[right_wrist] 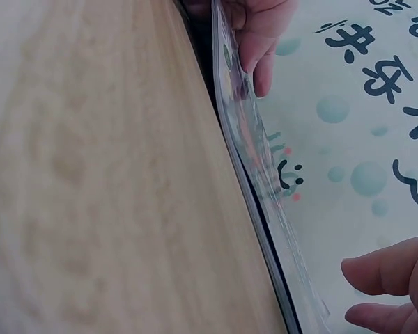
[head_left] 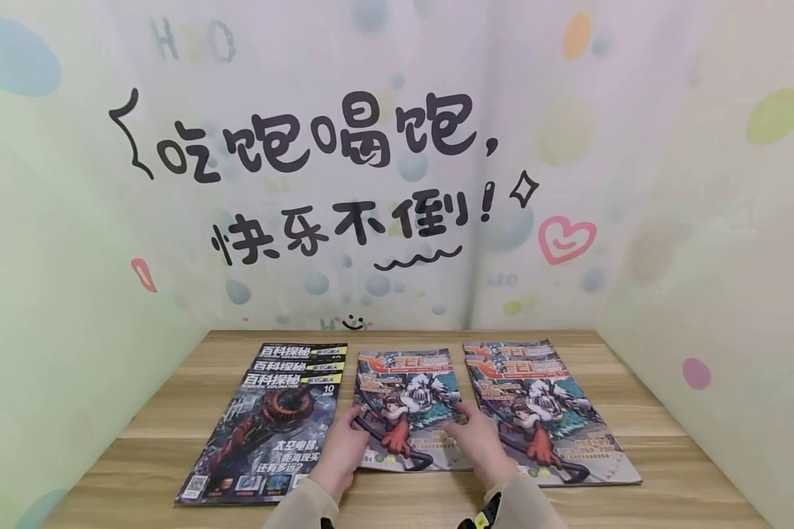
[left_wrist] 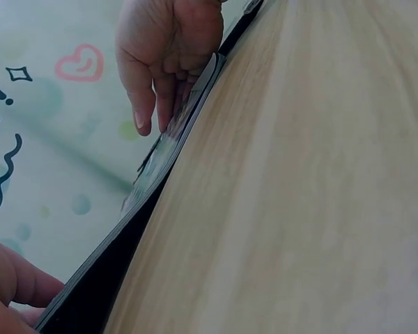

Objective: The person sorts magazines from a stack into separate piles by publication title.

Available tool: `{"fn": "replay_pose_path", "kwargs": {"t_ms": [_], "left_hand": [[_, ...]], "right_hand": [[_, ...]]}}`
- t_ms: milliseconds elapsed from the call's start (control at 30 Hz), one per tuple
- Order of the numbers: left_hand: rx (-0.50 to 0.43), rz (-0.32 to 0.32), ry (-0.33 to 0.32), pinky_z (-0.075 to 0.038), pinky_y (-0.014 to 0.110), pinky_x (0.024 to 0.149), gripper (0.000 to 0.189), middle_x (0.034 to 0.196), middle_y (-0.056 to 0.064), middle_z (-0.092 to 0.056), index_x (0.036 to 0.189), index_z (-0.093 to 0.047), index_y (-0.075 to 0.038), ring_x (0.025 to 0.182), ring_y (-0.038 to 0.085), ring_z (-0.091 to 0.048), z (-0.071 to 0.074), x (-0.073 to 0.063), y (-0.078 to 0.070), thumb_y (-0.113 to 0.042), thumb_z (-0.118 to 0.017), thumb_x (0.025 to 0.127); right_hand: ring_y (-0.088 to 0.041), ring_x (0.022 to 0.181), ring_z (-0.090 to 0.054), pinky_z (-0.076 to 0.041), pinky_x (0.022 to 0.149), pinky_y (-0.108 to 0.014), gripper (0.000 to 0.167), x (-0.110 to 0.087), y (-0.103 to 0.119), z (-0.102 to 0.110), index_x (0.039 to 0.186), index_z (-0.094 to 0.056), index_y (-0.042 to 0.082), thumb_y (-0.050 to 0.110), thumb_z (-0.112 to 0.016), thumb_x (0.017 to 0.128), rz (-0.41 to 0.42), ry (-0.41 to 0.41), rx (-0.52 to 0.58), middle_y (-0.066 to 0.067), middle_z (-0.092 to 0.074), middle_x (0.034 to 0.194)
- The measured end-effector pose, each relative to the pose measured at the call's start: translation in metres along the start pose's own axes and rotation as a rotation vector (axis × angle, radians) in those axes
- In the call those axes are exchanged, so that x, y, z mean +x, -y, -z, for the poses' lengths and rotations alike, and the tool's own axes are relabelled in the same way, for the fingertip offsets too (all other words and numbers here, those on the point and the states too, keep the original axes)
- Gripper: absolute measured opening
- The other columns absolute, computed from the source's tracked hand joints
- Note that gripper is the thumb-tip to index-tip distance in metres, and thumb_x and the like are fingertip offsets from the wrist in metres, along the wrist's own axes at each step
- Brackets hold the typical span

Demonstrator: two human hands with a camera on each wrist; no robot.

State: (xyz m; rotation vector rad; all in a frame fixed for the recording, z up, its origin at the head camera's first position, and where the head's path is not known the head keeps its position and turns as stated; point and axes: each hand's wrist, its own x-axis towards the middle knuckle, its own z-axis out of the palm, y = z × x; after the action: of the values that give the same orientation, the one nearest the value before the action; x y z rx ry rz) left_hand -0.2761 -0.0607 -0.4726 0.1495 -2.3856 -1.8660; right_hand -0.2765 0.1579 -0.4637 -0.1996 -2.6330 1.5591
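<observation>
A comic-style magazine (head_left: pixel 406 419) with a red title and a red-clad figure lies in the middle, between both hands. My left hand (head_left: pixel 344 448) grips its left edge; in the left wrist view the fingers (left_wrist: pixel 28 285) are at the edge, and a dark gap shows beneath the magazine's edge (left_wrist: pixel 90 261). By the right edge is my right hand (head_left: pixel 479 444), thumb and forefinger spread. In the right wrist view its fingers (right_wrist: pixel 386 271) stand apart with nothing between them, beside the magazine (right_wrist: pixel 251 181).
On the left, several dark science magazines (head_left: pixel 258 433) overlap in a stepped stack. Two more comic-style magazines (head_left: pixel 562 419) overlap on the right, close to my right hand. The wooden table (head_left: pixel 675 455) meets a printed curtain (head_left: pixel 403 294) at its back and sides.
</observation>
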Motion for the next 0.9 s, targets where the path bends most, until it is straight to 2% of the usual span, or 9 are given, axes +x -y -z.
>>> {"fn": "replay_pose_path", "kwargs": {"t_ms": [133,300,433,533,667,767,900], "left_hand": [[-0.064,0.041,0.030,-0.030,0.058,0.105,0.063,0.142,0.036,-0.033,0.139,-0.040,0.009,0.128,0.048,-0.034,0.0009,0.0002,-0.0005,0.010,-0.047,0.076],[-0.123,0.051,0.055,-0.030,0.057,0.106,0.066,0.143,0.037,-0.030,0.141,-0.036,0.011,0.129,0.048,-0.033,0.0015,0.0017,0.0017,0.012,-0.045,0.075],[-0.176,0.072,0.062,-0.037,0.047,0.098,0.070,0.145,0.037,-0.027,0.142,-0.034,0.011,0.121,0.043,-0.037,0.0019,0.0030,0.0040,0.014,-0.043,0.073],[-0.222,0.096,0.067,-0.034,0.045,0.096,0.069,0.146,0.037,-0.024,0.142,-0.033,0.012,0.120,0.040,-0.035,0.0028,0.0039,0.0055,0.014,-0.042,0.074],[-0.299,0.140,0.096,-0.027,0.051,0.107,0.067,0.147,0.038,-0.020,0.143,-0.030,0.012,0.129,0.043,-0.029,0.0047,0.0050,0.0067,0.013,-0.042,0.077],[-0.376,0.181,0.124,-0.035,0.049,0.104,0.066,0.146,0.038,-0.021,0.145,-0.027,0.011,0.127,0.044,-0.033,0.0066,0.0061,0.0072,0.013,-0.039,0.080],[-0.445,0.206,0.149,-0.049,0.036,0.088,0.065,0.143,0.040,-0.024,0.145,-0.024,0.012,0.116,0.037,-0.045,0.0088,0.0070,0.0076,0.013,-0.036,0.082]], "right_hand": [[-0.050,0.126,-0.038,-0.038,0.097,-0.060,0.053,-0.0007,0.0008,0.0001,0.133,-0.049,-0.008,0.012,-0.065,0.087,-0.005,0.006,0.013,-0.034,-0.042,0.138],[-0.050,0.127,-0.037,-0.037,0.098,-0.061,0.053,-0.0013,0.0015,0.0003,0.134,-0.048,-0.008,0.012,-0.065,0.088,-0.010,0.010,0.020,-0.034,-0.041,0.139],[-0.050,0.127,-0.037,-0.037,0.098,-0.060,0.053,-0.0010,0.0008,0.0003,0.134,-0.048,-0.008,0.012,-0.065,0.087,-0.003,0.008,0.021,-0.034,-0.041,0.139],[-0.049,0.127,-0.037,-0.036,0.099,-0.060,0.054,-0.0004,0.0002,0.0003,0.134,-0.048,-0.008,0.011,-0.065,0.087,-0.008,0.010,0.030,-0.033,-0.041,0.139],[-0.048,0.129,-0.036,-0.033,0.103,-0.060,0.055,0.0010,-0.0005,0.0004,0.135,-0.047,-0.008,0.010,-0.065,0.087,-0.037,0.014,0.058,-0.033,-0.040,0.141],[-0.047,0.131,-0.034,-0.030,0.105,-0.059,0.056,0.0028,-0.0013,0.0007,0.136,-0.046,-0.008,0.009,-0.065,0.086,-0.055,0.018,0.087,-0.032,-0.038,0.142],[-0.046,0.131,-0.033,-0.028,0.106,-0.059,0.055,0.0050,-0.0025,0.0006,0.137,-0.044,-0.009,0.007,-0.063,0.087,-0.062,0.014,0.120,-0.033,-0.038,0.142]]}}
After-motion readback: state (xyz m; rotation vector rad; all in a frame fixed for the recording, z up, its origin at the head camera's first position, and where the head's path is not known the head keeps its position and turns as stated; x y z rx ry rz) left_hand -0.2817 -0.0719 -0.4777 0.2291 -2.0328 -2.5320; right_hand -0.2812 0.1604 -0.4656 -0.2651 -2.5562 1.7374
